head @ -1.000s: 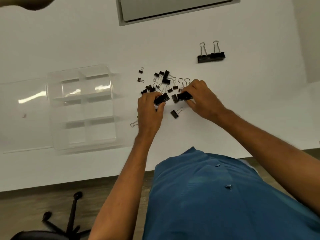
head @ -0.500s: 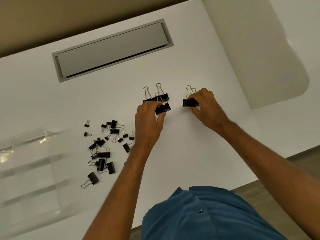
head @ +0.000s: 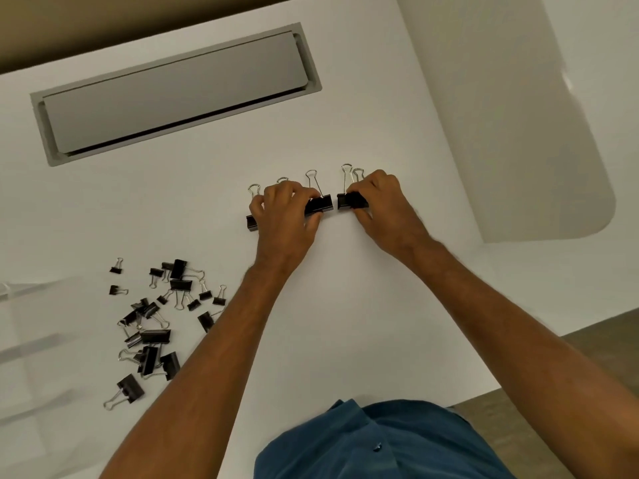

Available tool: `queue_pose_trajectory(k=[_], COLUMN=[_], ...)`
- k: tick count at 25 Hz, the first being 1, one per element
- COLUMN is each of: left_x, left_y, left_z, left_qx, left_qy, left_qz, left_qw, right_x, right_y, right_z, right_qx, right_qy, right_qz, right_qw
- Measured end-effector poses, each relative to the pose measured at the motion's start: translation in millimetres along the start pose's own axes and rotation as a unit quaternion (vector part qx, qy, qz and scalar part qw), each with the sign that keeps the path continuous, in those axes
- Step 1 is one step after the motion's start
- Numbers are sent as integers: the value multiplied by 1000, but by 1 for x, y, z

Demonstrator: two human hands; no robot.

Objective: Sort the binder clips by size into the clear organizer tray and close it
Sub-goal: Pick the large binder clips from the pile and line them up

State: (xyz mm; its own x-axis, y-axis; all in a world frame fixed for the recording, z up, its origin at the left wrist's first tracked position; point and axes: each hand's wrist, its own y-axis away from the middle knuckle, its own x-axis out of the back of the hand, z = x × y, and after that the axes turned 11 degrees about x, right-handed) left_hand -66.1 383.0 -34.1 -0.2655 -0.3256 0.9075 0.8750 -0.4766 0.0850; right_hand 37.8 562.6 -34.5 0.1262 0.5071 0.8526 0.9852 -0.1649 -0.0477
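Two big black binder clips are being held up near the far middle of the white table (head: pixel 345 305). The left hand (head: pixel 283 219) is wrapped around one large clip (head: pixel 318 205), with the fingers (head: pixel 276 195) curled over the top and the thumb tucked under its near edge, so they're clamped on it. The right hand (head: pixel 383 205) is pinching a second large clip (head: pixel 351 201) the same way, fingers closed on the black body. The two clips are just beside each other, with a thin gap seen between them. Both are shown with their wire handles pointing away from the person.

Another large clip (head: pixel 251 223) is partly hidden behind the left hand, only its end and a wire loop poking out. Whether it's touched by the hand can't be told.

The rest of the binder clips are left in a loose pile (head: pixel 155 323) on the table off to the left, a mix of small and medium sizes, some overlapping. The clear organizer tray (head: pixel 31 340) is only partly seen at the left edge, blurred, well apart from the hands.

A grey recessed panel (head: pixel 176 91) is set into the table further back. A blue shirt (head: pixel 380 444) is seen at the bottom.
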Motion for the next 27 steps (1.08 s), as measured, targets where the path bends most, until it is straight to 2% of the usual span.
queue_pose_trajectory(k=[13,24,27], left_x=[-18,-20,-20], left_y=[1,0,0], left_z=[-13,-11,-10], left_qx=[-9,10,14], left_qy=[8,22,27], left_qz=[-4,0,1], left_qw=[1000,1000,1000], right_x=[-7,-5,7], right_y=[-10,-15,-13], right_z=[2,1,10], right_qx=[41,40,30], right_qy=[-1,-15,-21], right_qz=[-31,-30,-4], right_qw=[999,999,999])
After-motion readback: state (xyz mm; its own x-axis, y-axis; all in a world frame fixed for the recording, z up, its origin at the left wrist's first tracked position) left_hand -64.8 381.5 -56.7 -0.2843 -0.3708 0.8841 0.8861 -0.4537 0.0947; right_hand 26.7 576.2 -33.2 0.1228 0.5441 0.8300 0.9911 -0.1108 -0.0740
